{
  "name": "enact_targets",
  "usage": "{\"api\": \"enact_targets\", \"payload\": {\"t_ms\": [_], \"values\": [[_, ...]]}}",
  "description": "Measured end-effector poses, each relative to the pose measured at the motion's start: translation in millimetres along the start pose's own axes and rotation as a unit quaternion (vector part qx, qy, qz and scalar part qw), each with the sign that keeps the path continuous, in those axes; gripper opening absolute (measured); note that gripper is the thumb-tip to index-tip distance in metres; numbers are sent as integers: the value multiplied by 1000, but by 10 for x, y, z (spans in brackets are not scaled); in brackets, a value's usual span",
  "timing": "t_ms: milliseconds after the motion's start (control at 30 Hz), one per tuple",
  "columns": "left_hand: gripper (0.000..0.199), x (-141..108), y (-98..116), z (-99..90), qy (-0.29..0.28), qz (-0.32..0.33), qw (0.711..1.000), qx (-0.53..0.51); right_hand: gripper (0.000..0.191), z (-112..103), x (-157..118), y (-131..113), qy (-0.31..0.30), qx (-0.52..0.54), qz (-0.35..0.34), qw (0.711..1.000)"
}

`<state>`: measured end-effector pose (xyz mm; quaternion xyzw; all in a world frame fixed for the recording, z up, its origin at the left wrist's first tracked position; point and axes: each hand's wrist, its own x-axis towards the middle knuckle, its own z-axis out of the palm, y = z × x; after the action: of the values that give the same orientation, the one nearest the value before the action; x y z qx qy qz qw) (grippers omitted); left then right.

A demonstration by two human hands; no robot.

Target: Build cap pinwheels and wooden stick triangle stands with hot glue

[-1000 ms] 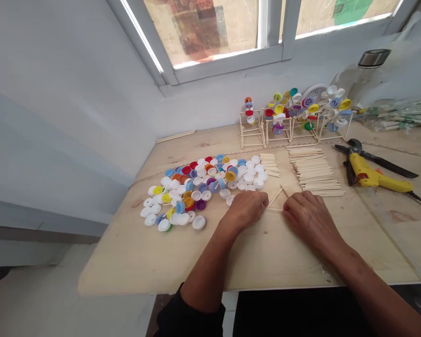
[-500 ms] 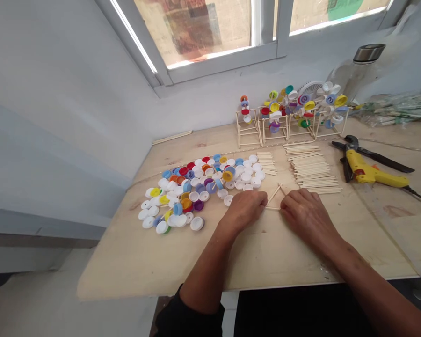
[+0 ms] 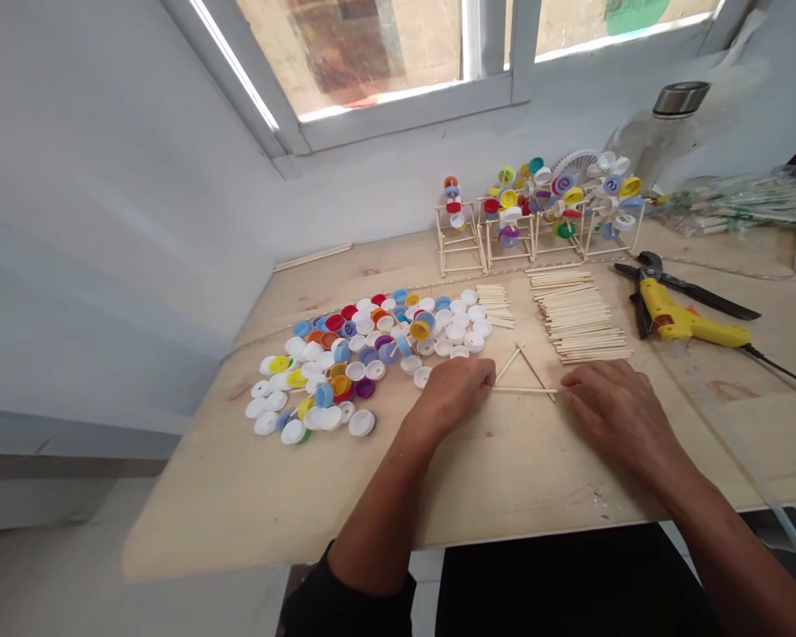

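Note:
Three thin sticks form a triangle (image 3: 525, 390) lying flat on the wooden table (image 3: 345, 522). My left hand (image 3: 461, 389) has its fingers closed on the triangle's left corner. Just beyond the right corner, my right hand (image 3: 610, 398) rests on the table with bent fingers, apart from the sticks; whether anything is under its fingertips is hidden. Behind the triangle lie a short stack of sticks (image 3: 496, 305) and a larger stack (image 3: 584, 318). Many coloured and white bottle caps (image 3: 362, 424) spread to the left of my left hand.
A yellow glue gun (image 3: 696, 327) and black-handled pliers (image 3: 716, 299) lie at the right. Stick frames with cap wheels (image 3: 461, 252) stand along the wall, near a small white fan (image 3: 574, 164), a bottle (image 3: 677, 111) and bagged sticks (image 3: 743, 199). A window is above.
My right hand has moved right, off the stick triangle, so its right corner now shows. My left hand stays at the left corner. The view has shifted slightly.

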<state>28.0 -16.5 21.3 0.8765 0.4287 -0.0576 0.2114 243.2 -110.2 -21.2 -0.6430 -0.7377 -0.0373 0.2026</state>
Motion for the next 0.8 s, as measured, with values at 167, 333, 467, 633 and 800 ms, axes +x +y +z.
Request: {"api": "enact_targets", "payload": {"t_ms": [167, 333, 467, 633, 800], "values": [[23, 3, -8, 7, 1, 2, 1000, -5, 16, 41, 0, -36, -17, 28, -22, 999], [23, -2, 2, -1, 0, 5, 1000, -2, 17, 67, 9, -48, -34, 48, -43, 997], [24, -2, 7, -8, -6, 6, 1000, 2, 16, 63, 17, -50, -37, 54, -45, 997], [24, 1, -2, -3, -2, 9, 1000, 0, 17, 62, 10, -34, -36, 55, -41, 997], [21, 5, -18, 19, 5, 14, 1000, -6, 17, 64, 3, -38, -32, 55, -48, 997]]}}
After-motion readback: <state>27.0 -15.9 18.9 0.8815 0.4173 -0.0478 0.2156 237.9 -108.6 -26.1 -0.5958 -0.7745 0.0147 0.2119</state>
